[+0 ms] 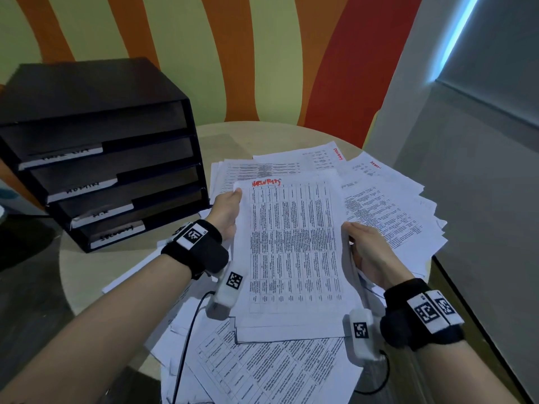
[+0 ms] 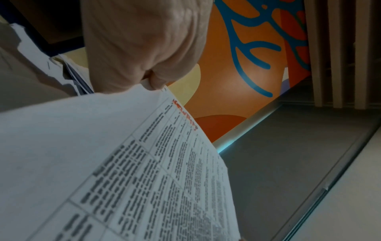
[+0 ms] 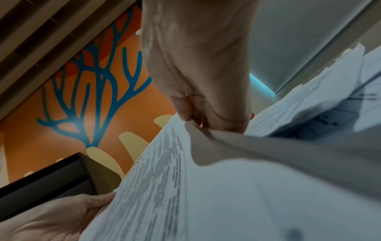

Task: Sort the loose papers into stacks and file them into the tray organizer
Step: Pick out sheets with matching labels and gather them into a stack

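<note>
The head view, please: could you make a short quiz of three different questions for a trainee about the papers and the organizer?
1. True or false: the stack of papers is held by both hands.
2. The red handwriting on the top sheet is near which hand? A) left hand B) right hand
3. Fill in: the tray organizer has ___ label strips on its front edges.

Key
1. True: each hand grips one side edge.
2. A: the writing is at the far corner by the left hand's fingertips.
3. Four; their text is too blurred to read.
</note>
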The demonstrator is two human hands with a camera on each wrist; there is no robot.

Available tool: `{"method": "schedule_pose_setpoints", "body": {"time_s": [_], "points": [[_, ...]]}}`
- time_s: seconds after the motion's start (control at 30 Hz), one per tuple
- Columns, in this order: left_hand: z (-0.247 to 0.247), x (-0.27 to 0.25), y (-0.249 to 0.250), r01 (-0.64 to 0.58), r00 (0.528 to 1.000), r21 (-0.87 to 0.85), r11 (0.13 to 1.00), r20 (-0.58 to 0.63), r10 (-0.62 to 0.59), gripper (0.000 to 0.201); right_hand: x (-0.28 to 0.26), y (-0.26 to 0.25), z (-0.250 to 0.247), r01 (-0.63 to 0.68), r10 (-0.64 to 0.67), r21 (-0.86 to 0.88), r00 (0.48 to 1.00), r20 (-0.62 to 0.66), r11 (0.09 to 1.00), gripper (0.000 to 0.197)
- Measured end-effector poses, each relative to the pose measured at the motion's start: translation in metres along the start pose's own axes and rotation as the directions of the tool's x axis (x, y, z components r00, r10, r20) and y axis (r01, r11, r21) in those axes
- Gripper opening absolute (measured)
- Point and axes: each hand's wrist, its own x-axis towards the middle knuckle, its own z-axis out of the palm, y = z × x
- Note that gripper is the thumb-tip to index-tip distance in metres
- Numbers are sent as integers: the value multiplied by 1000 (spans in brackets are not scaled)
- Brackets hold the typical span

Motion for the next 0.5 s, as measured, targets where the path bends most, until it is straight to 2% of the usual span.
{"method": "schedule_pose_setpoints", "body": {"time_s": [0.1,0.17,0.23,0.3,0.37,0.43,0.5], "points": [[7,-38,19,10,1000,48,999,-22,-9,51,-4,-3,2,6,3,-87,995,100,996,32],[10,-53,25,6,996,76,997,91,-13,36,-5,-3,1,60,-33,-168,986,162,984,21],[12,-65,28,-27,986,167,986,166,-1,10,-5,-3,1,74,-47,-170,987,155,983,17],[12,-75,28,-73,984,259,963,174,28,36,-1,-3,2,65,-49,-133,991,123,989,28],[13,-79,25,-146,978,320,936,189,88,55,-1,-3,1,47,-37,-93,993,109,994,30],[14,-82,24,-204,975,436,877,171,142,58,-1,-4,0,6,-1,-46,995,96,999,28],[14,-89,24,-290,955,545,787,211,206,61,-2,-5,-2,3,4,-76,996,91,997,26]]}}
